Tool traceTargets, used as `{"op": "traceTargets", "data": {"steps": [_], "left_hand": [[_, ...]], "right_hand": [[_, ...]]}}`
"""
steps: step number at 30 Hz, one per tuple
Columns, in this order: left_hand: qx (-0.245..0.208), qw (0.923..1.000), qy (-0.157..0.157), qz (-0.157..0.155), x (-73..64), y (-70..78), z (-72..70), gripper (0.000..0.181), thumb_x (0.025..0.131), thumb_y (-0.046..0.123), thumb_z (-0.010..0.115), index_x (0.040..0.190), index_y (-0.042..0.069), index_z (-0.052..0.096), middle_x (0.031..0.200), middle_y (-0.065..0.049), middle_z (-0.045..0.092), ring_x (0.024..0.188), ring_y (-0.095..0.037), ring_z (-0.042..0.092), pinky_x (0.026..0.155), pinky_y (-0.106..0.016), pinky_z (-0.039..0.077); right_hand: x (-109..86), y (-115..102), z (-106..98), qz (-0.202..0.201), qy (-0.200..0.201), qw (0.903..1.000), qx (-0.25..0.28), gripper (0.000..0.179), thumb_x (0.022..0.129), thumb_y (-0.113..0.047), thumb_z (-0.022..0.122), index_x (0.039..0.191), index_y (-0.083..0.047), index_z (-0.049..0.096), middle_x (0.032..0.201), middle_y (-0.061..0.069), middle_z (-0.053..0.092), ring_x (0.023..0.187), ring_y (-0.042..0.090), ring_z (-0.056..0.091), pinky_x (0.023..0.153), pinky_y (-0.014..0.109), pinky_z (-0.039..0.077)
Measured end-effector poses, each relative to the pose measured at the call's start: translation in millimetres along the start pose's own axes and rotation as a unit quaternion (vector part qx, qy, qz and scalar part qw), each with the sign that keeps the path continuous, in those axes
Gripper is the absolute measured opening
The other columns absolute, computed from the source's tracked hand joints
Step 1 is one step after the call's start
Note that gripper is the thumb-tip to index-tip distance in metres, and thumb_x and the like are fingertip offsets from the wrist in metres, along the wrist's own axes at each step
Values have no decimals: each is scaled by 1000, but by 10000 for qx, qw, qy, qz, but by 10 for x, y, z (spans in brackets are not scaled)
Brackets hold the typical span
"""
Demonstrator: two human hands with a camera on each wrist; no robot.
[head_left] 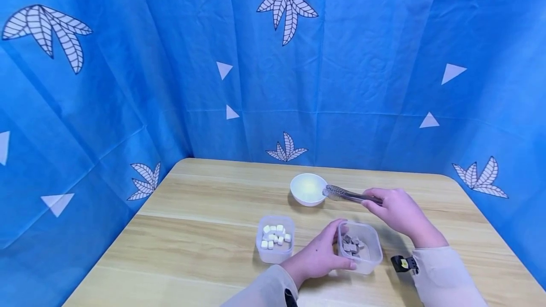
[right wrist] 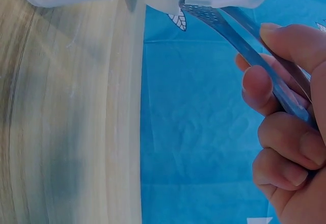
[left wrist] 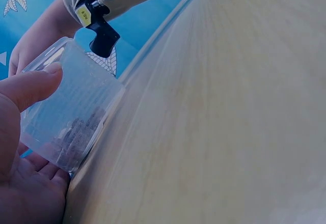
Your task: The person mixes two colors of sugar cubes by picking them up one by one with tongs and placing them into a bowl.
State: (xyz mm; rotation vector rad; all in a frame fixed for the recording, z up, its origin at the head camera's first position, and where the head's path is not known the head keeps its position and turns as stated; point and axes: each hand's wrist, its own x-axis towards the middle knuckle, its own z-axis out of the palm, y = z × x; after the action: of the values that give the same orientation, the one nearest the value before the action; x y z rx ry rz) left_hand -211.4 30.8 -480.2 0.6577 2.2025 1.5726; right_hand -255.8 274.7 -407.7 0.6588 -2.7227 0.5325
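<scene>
My left hand (head_left: pixel 317 255) grips a clear plastic container (head_left: pixel 368 266) from its left side, thumb at the front and fingers behind. Several grey-brown cubes (head_left: pixel 351 247) lie inside it, seen through the wall in the left wrist view. Metal tongs (head_left: pixel 347 195) are held in my right hand (head_left: pixel 396 210), with fingers curled round their arms (right wrist: pixel 277 86). The perforated tips reach left to the right rim of a small white bowl (head_left: pixel 307 199). Whether the tips pinch anything is too small to tell.
A second plastic container (head_left: pixel 275 256) with several white cubes (head_left: pixel 273 238) stands left of my left hand. Everything sits on a wooden table (head_left: pixel 192 231). A blue patterned curtain (head_left: pixel 358 79) hangs behind and along the sides.
</scene>
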Motion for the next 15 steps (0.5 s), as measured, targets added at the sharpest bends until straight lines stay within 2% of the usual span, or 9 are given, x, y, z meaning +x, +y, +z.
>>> {"op": "traceTargets", "data": {"steps": [3,9,15], "left_hand": [[-13,10000,7,35,3,3,3,100,75,31,89,156,24,31,149,10,45,134,-9,44,118,-41,29],[-47,10000,23,52,-4,8,5,99,76,28,89,156,24,32,148,10,46,133,-8,45,117,-40,30],[-30,9999,52,82,-2,10,13,99,75,27,90,155,24,32,149,9,46,134,-9,45,118,-40,29]], "right_hand": [[-4,-3,-15,15,-21,10000,-18,25,95,-28,70,112,-11,75,99,3,75,80,16,67,80,51,56],[-18,-1,-45,18,-53,10000,7,24,96,-30,70,112,-12,76,100,1,75,85,20,70,81,51,56],[-46,-1,-131,23,-110,9999,80,25,96,-32,71,112,-14,76,97,-1,74,82,17,68,77,48,56]]}}
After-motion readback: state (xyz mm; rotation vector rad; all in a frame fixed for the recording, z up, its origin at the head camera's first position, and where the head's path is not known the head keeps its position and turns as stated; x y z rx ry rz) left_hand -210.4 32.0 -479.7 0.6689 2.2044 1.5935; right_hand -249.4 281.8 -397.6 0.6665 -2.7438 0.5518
